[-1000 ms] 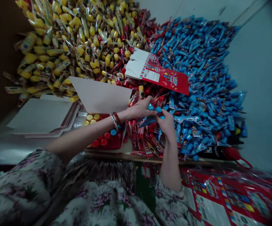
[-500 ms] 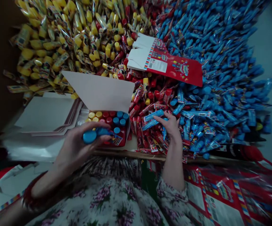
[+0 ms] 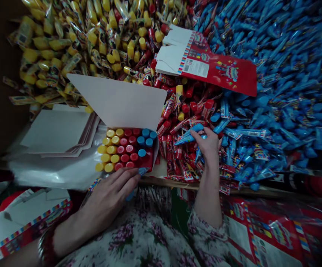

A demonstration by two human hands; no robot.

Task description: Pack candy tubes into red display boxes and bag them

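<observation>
On my feed, the left hand (image 3: 107, 200) lies with its fingers together across the near corner of an open carton (image 3: 149, 160), a blue candy tube (image 3: 142, 171) gripped under them with its cap end at the carton. Inside the carton, capped candy tubes (image 3: 124, 150) stand upright in yellow, red and blue rows, and its white lid (image 3: 116, 102) is raised. The right hand (image 3: 207, 146), wrist bent, pinches a second blue tube (image 3: 190, 134) between thumb and fingers above a red candy heap (image 3: 177, 111), near the tabletop's wooden front edge (image 3: 177, 181). A blue candy heap (image 3: 275, 111) lies beyond that hand, and a yellow candy heap (image 3: 66, 48) lies past the lid. A flat red carton (image 3: 216, 63) sits on the candy, and a stack of flat cartons (image 3: 60, 129) lies left of the open one.
</observation>
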